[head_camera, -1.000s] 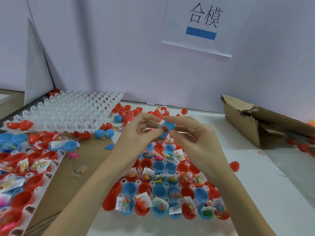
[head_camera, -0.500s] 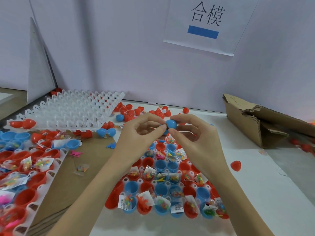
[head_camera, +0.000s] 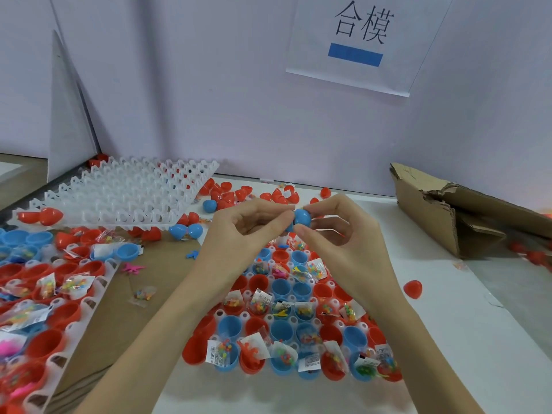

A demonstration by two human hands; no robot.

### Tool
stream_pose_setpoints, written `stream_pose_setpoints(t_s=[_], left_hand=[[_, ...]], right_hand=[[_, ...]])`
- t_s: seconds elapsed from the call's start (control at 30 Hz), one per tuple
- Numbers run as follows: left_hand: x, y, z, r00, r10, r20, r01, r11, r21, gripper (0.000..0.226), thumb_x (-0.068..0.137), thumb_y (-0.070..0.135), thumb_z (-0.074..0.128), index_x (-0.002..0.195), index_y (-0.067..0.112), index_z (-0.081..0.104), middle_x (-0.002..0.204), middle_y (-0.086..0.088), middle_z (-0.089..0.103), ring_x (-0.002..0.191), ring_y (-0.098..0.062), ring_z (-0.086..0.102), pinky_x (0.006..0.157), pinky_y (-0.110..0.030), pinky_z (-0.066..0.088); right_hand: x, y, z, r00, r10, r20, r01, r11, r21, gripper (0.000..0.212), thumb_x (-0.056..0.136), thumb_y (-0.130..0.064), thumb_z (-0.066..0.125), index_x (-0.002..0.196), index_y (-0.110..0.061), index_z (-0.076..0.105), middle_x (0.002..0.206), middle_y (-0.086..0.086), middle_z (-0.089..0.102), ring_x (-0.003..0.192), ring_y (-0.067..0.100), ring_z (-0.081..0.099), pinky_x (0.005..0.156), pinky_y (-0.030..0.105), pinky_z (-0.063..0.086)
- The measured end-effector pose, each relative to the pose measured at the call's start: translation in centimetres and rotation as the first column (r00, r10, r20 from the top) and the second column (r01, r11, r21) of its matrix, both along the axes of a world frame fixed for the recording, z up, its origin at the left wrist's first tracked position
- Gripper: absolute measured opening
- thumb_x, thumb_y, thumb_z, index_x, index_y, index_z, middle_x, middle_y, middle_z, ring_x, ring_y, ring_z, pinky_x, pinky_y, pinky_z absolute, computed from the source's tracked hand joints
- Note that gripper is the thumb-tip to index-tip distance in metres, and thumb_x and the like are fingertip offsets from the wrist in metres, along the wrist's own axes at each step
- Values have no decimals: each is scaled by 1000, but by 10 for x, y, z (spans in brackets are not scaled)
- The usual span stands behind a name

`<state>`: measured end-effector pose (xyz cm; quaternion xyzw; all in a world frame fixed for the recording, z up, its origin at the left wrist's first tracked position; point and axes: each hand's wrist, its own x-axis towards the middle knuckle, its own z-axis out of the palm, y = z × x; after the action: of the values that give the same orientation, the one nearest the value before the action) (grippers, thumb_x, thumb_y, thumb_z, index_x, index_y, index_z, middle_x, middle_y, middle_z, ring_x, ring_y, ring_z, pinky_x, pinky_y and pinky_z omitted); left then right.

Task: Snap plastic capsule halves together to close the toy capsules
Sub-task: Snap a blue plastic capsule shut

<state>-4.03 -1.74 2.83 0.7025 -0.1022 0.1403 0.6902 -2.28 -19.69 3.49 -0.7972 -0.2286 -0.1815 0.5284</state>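
A blue capsule [head_camera: 302, 217] is pinched between the fingertips of both hands, above the far end of a white tray [head_camera: 331, 285]. My left hand [head_camera: 239, 231] grips its left side, which is mostly hidden by my thumb and forefinger. My right hand [head_camera: 337, 231] holds the rounded right half. The tray below holds several open red and blue capsule halves, many with small bagged toys [head_camera: 260, 303] in them.
A second filled tray [head_camera: 89, 303] lies at the left on cardboard. An empty white tray [head_camera: 119, 198] rests tilted behind it. Loose red halves [head_camera: 227, 192] and a blue capsule [head_camera: 209, 205] lie by the wall. A torn cardboard box [head_camera: 442, 210] is at the right, a red half [head_camera: 413, 288] near it.
Both hands have lifted a little with the blue capsule and pressed closer together; the capsule's rounded right half now shows more clearly between the fingertips.
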Motion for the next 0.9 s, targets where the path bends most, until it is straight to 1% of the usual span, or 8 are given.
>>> stream_pose_setpoints(t_s=[0.1, 0.2, 0.3, 0.37, 0.53, 0.63, 0.8, 0.9], left_hand=[[-1, 1, 1, 1000, -18, 21, 17, 999, 33, 27, 85, 25, 78, 112, 21, 77, 102, 10, 79, 99, -7, 73, 85, -14, 55], [0, 0, 0, 1000, -24, 11, 24, 999, -27, 30, 81, 31, 77, 109, 20, 77, 103, 6, 79, 98, -14, 75, 89, -23, 59], [2, 0, -2, 999, -50, 8, 50, 996, -76, 31, 80, 29, 79, 109, 18, 76, 106, 3, 79, 100, -19, 76, 90, -28, 60], [2, 0, -3, 998, -64, 14, 65, 993, -96, 31, 79, 26, 80, 109, 16, 76, 106, 2, 79, 101, -20, 76, 88, -27, 60], [3, 3, -1, 997, -78, 28, 81, 986, -147, 32, 75, 27, 83, 104, 17, 77, 105, 0, 79, 98, -21, 77, 86, -28, 61], [1, 5, 0, 994, -103, 43, 110, 977, -184, 27, 71, 29, 86, 97, 23, 80, 103, -2, 80, 96, -22, 77, 83, -25, 61], [0, 9, 2, 988, -147, 41, 151, 978, -144, 23, 70, 33, 87, 93, 31, 82, 103, -1, 80, 95, -22, 78, 82, -25, 61], [-1, 8, 2, 988, -148, 39, 152, 979, -138, 23, 70, 32, 87, 92, 31, 83, 100, -1, 80, 93, -22, 79, 82, -24, 60]], right_hand=[[-1, -3, 5, 1000, 29, 9, -29, 1000, 10, 23, 85, -23, 80, 103, -20, 67, 98, -19, 71, 91, 8, 72, 77, 20, 60], [-2, -5, 9, 997, 72, 0, -72, 997, -17, 26, 84, -25, 79, 105, -18, 67, 101, -15, 73, 93, 7, 72, 78, 20, 59], [-4, -6, 10, 997, 69, 31, -68, 997, -40, 26, 84, -23, 78, 107, -17, 67, 103, -14, 74, 95, 4, 72, 80, 19, 59], [-5, -4, 10, 996, 44, 72, -40, 997, -63, 27, 83, -26, 77, 108, -19, 66, 103, -16, 74, 95, 2, 72, 81, 17, 58], [-9, 0, 12, 986, 32, 163, -15, 994, -107, 32, 84, -33, 71, 115, -26, 64, 104, -30, 68, 95, -9, 69, 80, 8, 53], [-10, -1, 13, 983, 40, 180, -20, 994, -109, 34, 86, -29, 71, 120, -29, 68, 107, -29, 69, 99, -8, 68, 85, 9, 53], [-10, -10, 15, 985, 42, 166, -16, 988, -152, 35, 84, -25, 74, 120, -25, 72, 109, -18, 74, 100, 0, 71, 90, 20, 57], [-11, -12, 16, 979, 40, 200, -3, 983, -181, 34, 86, -30, 70, 120, -28, 70, 107, -21, 73, 99, -3, 70, 90, 17, 56]])
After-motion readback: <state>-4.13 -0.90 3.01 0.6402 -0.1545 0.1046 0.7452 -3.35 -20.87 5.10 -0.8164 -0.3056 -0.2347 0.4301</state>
